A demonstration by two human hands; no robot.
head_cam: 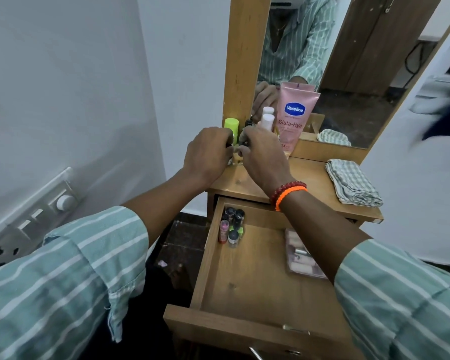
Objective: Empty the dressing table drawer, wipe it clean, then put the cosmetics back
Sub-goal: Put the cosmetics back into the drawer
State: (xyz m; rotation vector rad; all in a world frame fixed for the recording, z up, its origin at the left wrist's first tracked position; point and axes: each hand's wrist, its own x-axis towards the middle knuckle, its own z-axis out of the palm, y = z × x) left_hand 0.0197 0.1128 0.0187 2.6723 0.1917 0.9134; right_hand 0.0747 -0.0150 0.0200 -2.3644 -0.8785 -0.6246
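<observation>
The wooden drawer [247,279] is pulled out below the dressing table top [315,183]. Several small bottles [231,226] stand in its far left corner, and a clear palette case [300,255] lies at its right, partly under my right forearm. Both hands are up at the tabletop's back left corner among small cosmetics. My left hand [207,153] is closed around a small dark item beside the lime-green capped bottle [231,127]. My right hand [261,154] pinches a small dark-capped bottle [242,141]. A pink Vaseline tube [295,115] and a white bottle [267,120] stand behind.
A folded checked cloth [352,181] lies on the right of the tabletop. The mirror [348,61] rises behind it in a wooden frame. A wall with a switch panel [37,216] is at the left. Dark floor shows beside the drawer.
</observation>
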